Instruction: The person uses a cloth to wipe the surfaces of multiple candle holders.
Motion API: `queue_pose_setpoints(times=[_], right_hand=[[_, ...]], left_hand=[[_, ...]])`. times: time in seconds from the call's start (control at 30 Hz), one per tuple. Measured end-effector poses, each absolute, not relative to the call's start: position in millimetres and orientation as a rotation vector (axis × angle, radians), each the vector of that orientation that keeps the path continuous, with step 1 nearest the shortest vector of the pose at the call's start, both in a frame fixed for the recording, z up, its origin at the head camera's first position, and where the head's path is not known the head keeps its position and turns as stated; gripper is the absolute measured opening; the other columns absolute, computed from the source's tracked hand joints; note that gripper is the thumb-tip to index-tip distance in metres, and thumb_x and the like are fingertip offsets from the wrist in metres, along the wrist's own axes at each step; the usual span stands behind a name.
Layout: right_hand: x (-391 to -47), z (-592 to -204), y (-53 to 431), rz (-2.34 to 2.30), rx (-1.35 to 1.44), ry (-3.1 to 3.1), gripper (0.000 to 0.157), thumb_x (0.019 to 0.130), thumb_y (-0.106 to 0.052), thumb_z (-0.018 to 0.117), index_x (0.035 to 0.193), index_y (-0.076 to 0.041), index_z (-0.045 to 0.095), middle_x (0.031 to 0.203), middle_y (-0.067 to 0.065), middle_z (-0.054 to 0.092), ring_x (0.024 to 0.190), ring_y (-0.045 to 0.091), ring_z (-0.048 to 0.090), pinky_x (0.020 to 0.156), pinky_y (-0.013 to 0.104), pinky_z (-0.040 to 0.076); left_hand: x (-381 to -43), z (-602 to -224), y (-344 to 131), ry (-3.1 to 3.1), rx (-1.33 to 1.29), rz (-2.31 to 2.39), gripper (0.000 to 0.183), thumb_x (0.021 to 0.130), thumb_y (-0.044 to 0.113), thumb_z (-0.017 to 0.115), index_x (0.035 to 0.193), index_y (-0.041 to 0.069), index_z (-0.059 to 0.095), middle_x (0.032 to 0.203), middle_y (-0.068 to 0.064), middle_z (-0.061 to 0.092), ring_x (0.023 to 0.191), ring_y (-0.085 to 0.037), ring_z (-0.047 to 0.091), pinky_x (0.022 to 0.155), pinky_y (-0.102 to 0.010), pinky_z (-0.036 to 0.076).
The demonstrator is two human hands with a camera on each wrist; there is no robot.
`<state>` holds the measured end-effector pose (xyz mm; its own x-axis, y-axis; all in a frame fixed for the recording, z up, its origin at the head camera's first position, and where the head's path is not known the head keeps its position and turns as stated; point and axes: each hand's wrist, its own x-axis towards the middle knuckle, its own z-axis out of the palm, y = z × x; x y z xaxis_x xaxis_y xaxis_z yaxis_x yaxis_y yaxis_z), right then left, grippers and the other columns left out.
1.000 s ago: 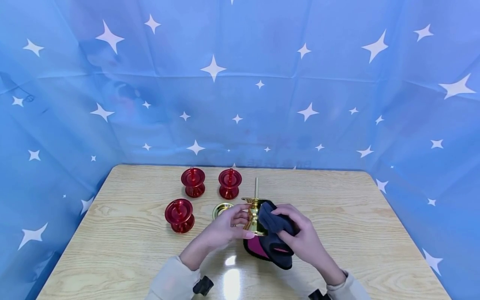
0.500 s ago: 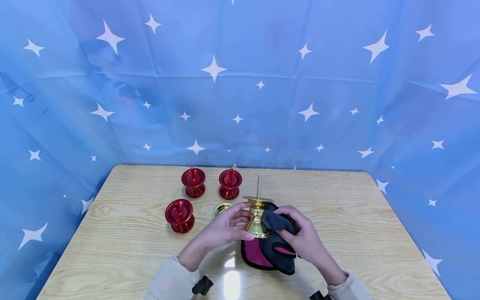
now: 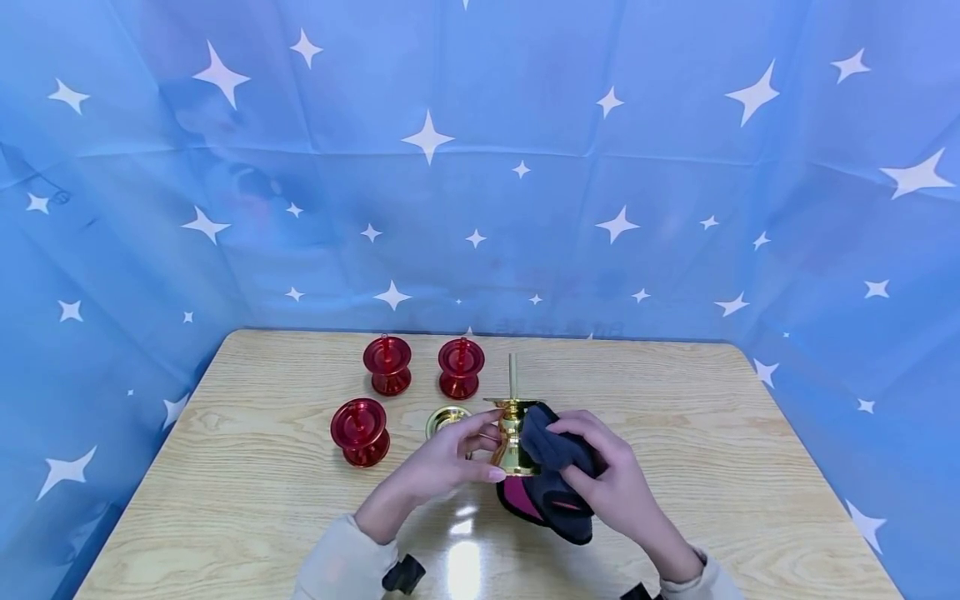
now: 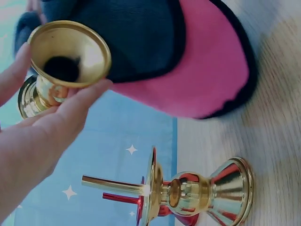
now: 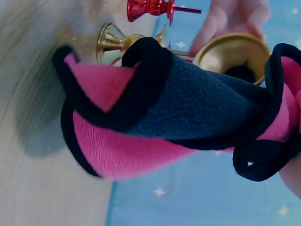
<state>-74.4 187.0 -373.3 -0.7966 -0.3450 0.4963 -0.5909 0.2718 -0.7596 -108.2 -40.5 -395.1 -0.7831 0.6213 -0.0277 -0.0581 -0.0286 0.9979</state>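
Note:
In the head view my left hand (image 3: 446,458) grips a shiny gold candlestick (image 3: 513,450) by its waist and base, holding it above the table. Its spike points up, and the left wrist view looks into its hollow base (image 4: 89,54). My right hand (image 3: 611,467) pinches a dark grey and pink cloth (image 3: 551,450) with black edging, bunched against the candlestick's right side. The loose end of the cloth hangs below, showing its pink face (image 4: 211,70). A second gold candlestick (image 3: 444,414) stands behind my left hand, partly hidden by it; the left wrist view shows it whole (image 4: 190,193).
Three red candlesticks stand left of centre on the wooden table (image 3: 247,500): one nearer (image 3: 360,429), and two farther back, left (image 3: 387,360) and right (image 3: 459,362). A blue curtain with white stars (image 3: 480,167) hangs behind the table.
The held candlestick tilted and swung back slightly, its top plate now nearly edge-on. The cloth shifted along its side, and its hanging end swung left, then right. The standing candlesticks stayed put.

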Motion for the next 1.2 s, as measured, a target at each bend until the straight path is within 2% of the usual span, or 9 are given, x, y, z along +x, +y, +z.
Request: queue_pose_setpoints(times=[0.17,0.4,0.63,0.73,0.93,1.03,1.2], right_hand=[[-81,-383,193,1.665,0.836,-2.274,0.043,0.074,0.022,0.060,0.110,-0.001,0.056,0.108,0.014,0.056,0.096,0.013,0.057,0.079,0.020,0.048],[-85,-393,199,1.749,0.832,-2.330,0.037,0.079,0.015,0.060,0.112,0.001,0.054,0.103,0.010,0.058,0.090,0.013,0.059,0.075,0.021,0.049],[-85,-395,200,1.764,0.834,-2.322,0.036,0.078,0.016,0.061,0.111,0.002,0.054,0.102,0.010,0.058,0.091,0.013,0.059,0.076,0.022,0.049],[-83,-396,201,1.744,0.831,-2.332,0.037,0.077,0.017,0.061,0.110,0.001,0.055,0.102,0.010,0.058,0.088,0.013,0.059,0.074,0.022,0.049],[-81,-399,201,1.723,0.881,-2.335,0.040,0.076,0.020,0.058,0.110,-0.001,0.055,0.105,0.013,0.056,0.088,0.013,0.058,0.072,0.022,0.049],[-80,-400,201,1.742,0.902,-2.328,0.041,0.075,0.021,0.058,0.110,0.000,0.055,0.107,0.016,0.055,0.091,0.012,0.057,0.074,0.021,0.049],[-81,-401,204,1.738,0.858,-2.377,0.041,0.075,0.022,0.056,0.109,0.000,0.055,0.108,0.016,0.054,0.094,0.011,0.057,0.074,0.022,0.050]], left_hand=[[-109,-395,-44,1.651,0.663,1.909,0.073,0.081,0.000,0.066,0.140,-0.006,0.024,0.119,-0.016,0.049,0.114,-0.027,0.048,0.090,-0.029,0.045],[-110,-395,-44,1.598,0.655,1.919,0.081,0.078,-0.001,0.069,0.141,-0.007,0.019,0.119,-0.016,0.047,0.115,-0.027,0.047,0.099,-0.036,0.037],[-111,-393,-40,1.667,0.592,1.923,0.100,0.070,-0.016,0.068,0.146,0.008,0.008,0.116,-0.016,0.050,0.111,-0.028,0.049,0.095,-0.037,0.042],[-110,-391,-39,1.701,0.588,1.909,0.095,0.072,-0.011,0.070,0.146,0.009,0.013,0.115,-0.015,0.053,0.110,-0.027,0.051,0.094,-0.036,0.042],[-106,-390,-37,1.806,0.546,1.879,0.069,0.083,0.016,0.069,0.140,0.007,0.031,0.107,-0.014,0.061,0.098,-0.023,0.059,0.082,-0.032,0.049],[-104,-391,-36,1.802,0.525,1.897,0.065,0.083,0.015,0.068,0.137,0.007,0.034,0.105,-0.014,0.061,0.095,-0.023,0.059,0.081,-0.032,0.050],[-101,-397,-42,1.724,0.578,1.935,0.069,0.080,0.009,0.070,0.137,0.003,0.032,0.116,-0.019,0.056,0.105,-0.025,0.056,0.089,-0.033,0.046]])
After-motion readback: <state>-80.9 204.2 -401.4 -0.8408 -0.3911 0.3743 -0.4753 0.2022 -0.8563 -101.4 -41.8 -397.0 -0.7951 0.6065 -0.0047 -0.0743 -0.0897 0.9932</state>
